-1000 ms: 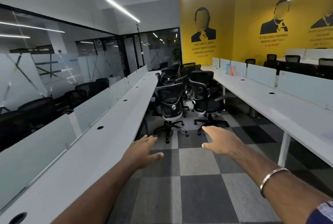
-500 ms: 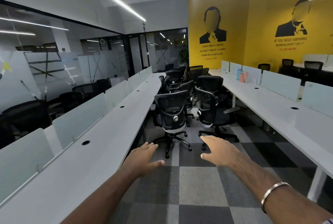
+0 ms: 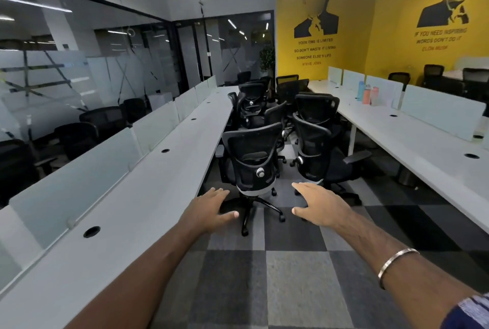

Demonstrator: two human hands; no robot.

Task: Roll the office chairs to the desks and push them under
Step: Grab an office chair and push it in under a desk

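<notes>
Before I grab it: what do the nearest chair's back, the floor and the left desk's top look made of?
Nearest chair: back looks like black mesh in a hard plastic frame, since the weave is see-through.
Floor: carpet tiles, matte grey and black squares.
Left desk: smooth white top, probably laminate; it shows a faint sheen and round cable holes.

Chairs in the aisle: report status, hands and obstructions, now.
Left hand and right hand open, reaching, holding nothing. Nearest chair not under left desk, untouched. More chairs bunched close behind it.
</notes>
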